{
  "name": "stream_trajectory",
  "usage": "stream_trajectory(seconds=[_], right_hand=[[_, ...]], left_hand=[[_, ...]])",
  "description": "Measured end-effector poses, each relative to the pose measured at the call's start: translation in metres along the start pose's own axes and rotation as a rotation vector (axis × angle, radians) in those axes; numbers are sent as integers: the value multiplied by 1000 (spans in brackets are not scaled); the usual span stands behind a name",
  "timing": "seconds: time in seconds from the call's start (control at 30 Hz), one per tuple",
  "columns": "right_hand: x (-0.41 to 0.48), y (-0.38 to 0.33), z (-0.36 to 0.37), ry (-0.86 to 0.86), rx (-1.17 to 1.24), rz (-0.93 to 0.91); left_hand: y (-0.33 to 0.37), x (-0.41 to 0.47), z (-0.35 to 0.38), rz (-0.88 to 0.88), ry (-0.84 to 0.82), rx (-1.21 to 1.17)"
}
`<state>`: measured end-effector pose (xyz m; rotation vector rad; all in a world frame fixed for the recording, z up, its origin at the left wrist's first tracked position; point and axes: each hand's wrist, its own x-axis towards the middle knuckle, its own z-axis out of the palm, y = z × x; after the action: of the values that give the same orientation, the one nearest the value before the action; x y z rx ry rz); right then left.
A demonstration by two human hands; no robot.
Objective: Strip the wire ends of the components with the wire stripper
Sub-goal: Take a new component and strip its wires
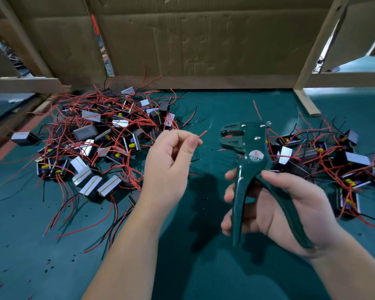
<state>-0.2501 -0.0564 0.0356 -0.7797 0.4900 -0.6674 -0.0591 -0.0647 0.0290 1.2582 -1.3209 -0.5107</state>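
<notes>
My right hand (275, 211) grips the two handles of a dark green wire stripper (250, 152), jaws pointing up and left and slightly parted. My left hand (171, 161) pinches a thin red wire (202, 134) between thumb and fingers; its short end sticks out toward the stripper jaws, a small gap away. A large heap of black box components with grey tape and red and black wires (100, 139) lies at the left. A smaller heap of the same components (333, 161) lies at the right, behind the stripper.
The green mat (204, 267) carries scattered red and black insulation scraps. Cardboard walls (193, 40) close off the back. A wooden post (307, 100) stands at the back right and wooden rails run along the left edge.
</notes>
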Motion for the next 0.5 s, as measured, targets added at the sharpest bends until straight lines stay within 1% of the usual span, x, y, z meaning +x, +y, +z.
stream_trajectory(seconds=[0.13,0.2,0.3,0.5], right_hand=[[0,4,4,-128,39,83],[-2,3,4,-164,48,100],[-3,1,5,-170,26,113],[-2,4,6,-109,-35,112]], left_hand=[[-1,-1,-2,149,16,194],[0,-1,-4,185,17,241],[1,0,-4,216,28,300],[4,0,-4,251,52,365]])
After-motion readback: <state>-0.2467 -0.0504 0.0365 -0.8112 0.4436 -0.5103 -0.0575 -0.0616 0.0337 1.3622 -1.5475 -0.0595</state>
